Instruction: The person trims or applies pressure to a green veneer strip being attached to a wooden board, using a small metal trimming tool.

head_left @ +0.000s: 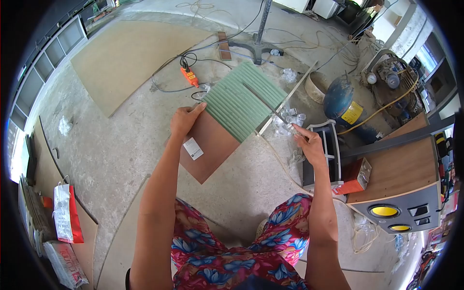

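Note:
My left hand (187, 121) is closed on the left edge of a flat brown board (215, 151), thumb on top. A pale green ridged sheet (234, 99) covers the board's far part, and a white label (193, 148) sits on the bare brown part. My right hand (310, 144) is closed around the near end of a long, thin, dark rod-like tool (263, 101). Its shaft lies across the green ridges, pointing away to the left. The fingers partly hide its handle. Crumpled clear plastic (289, 118) lies near my right hand.
An orange power strip (189, 76) and cables lie beyond the board, near a metal stand base (257, 47). To the right are a blue tank (337, 99), a red box (355, 176) and a wooden speaker cabinet (394, 191). A large tan sheet (130, 60) lies far left.

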A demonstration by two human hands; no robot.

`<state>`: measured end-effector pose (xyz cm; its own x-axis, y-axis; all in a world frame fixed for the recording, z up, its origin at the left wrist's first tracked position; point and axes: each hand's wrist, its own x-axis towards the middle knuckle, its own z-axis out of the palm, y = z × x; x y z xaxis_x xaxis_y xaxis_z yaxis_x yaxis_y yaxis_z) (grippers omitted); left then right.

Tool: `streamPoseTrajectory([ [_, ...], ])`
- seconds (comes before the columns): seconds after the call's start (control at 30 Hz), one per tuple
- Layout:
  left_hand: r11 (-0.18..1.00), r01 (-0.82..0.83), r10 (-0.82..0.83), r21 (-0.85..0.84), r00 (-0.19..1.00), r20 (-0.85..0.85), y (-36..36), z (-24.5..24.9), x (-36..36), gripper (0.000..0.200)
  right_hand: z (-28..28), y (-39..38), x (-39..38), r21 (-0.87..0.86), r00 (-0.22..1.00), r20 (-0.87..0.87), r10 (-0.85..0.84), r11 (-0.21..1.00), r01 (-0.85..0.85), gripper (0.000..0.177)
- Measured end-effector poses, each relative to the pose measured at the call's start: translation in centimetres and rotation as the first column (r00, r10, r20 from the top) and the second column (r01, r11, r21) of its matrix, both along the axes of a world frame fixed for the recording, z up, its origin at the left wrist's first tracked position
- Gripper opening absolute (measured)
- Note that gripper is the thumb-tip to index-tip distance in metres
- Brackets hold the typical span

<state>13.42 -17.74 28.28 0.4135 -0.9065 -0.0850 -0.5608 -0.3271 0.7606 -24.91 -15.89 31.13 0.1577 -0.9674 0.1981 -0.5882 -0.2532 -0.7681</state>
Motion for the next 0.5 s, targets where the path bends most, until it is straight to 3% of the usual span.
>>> streamPoseTrajectory([
  [0.13,0.999,0.042,-0.042,0.012,0.999,0.026,0.0,0.3,-2.1,0.073,0.7,-0.1,2.9,-0.028,0.995,-0.062,-0.084,0.996,0.082,0.032],
  [0.23,0.999,0.029,-0.03,0.021,0.999,0.042,-0.2,1.0,-1.6,0.073,1.3,0.3,0.8,0.163,0.99,-0.118,-0.08,0.982,0.098,0.032],
  [0.43,0.999,-0.04,0.039,0.035,0.999,0.031,0.1,-0.1,-0.4,0.074,0.8,-0.4,-0.5,-0.018,0.988,0.133,-0.075,0.997,0.078,0.034],
  [0.5,0.999,-0.046,0.047,-0.014,0.997,0.067,0.0,0.4,-1.2,0.074,1.0,-0.5,0.3,-0.02,0.993,0.095,-0.076,0.997,0.078,0.033],
])
